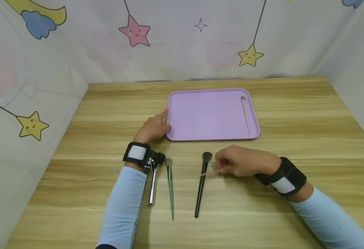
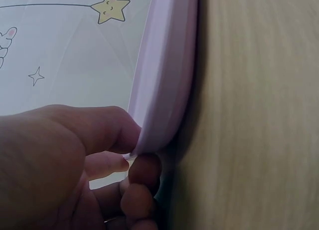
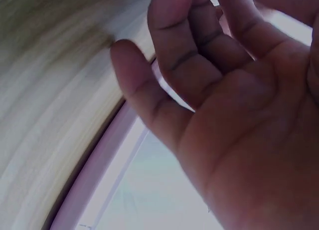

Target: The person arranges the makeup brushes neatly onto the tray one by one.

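A lilac tray [image 1: 211,114] lies toward the back of the table, and a makeup brush with a pale handle [image 1: 246,116] rests along its right side. My left hand [image 1: 153,128] pinches the tray's left rim near the front corner; in the left wrist view the thumb [image 2: 107,125] is on one side of the rim and fingers are on the other. In front of the tray, my right hand [image 1: 245,160] pinches a thin pinkish stick [image 1: 211,173]. Its far end overlaps a black makeup brush [image 1: 200,186]. The right wrist view shows curled fingers [image 3: 174,40], but the stick is hidden.
Left of the black brush lies a green makeup brush [image 1: 171,186]. Beside it is a shiny metal tool [image 1: 152,190], partly hidden by the left wrist camera. A printed cloth [image 1: 182,58] stands behind the wooden table [image 1: 309,138] and along its sides.
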{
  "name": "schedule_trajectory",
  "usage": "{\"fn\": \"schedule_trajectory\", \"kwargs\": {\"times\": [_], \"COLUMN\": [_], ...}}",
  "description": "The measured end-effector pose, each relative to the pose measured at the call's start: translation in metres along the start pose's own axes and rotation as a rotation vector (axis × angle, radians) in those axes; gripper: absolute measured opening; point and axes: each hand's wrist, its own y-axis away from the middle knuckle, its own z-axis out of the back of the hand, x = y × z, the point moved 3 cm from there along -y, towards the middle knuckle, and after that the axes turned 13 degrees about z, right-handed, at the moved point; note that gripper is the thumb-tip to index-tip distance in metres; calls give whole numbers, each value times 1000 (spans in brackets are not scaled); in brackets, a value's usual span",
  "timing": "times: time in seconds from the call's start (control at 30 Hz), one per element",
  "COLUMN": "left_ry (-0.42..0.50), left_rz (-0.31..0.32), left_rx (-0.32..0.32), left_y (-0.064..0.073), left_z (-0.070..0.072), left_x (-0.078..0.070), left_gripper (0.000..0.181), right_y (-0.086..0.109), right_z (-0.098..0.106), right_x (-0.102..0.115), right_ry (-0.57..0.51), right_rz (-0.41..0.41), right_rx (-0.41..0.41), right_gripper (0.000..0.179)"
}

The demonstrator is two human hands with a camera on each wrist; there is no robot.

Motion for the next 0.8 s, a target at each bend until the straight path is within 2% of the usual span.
{"fn": "schedule_trajectory", "kwargs": {"times": [0.17,0.53,0.8], "left_ry": [5,13,17], "left_rz": [-2,5,11], "left_rx": [1,6,12], "left_y": [0,1,1], "left_z": [0,0,0], "left_x": [0,-1,0], "left_gripper": [74,75,75], "right_y": [-2,-3,-2], "right_z": [2,12,19], "right_x": [-2,-6,-8], "right_ry": [52,164,234], "right_rz": [15,-7,-55], "right_rx": [-59,-186,-344], "right_gripper": [12,5,2]}}
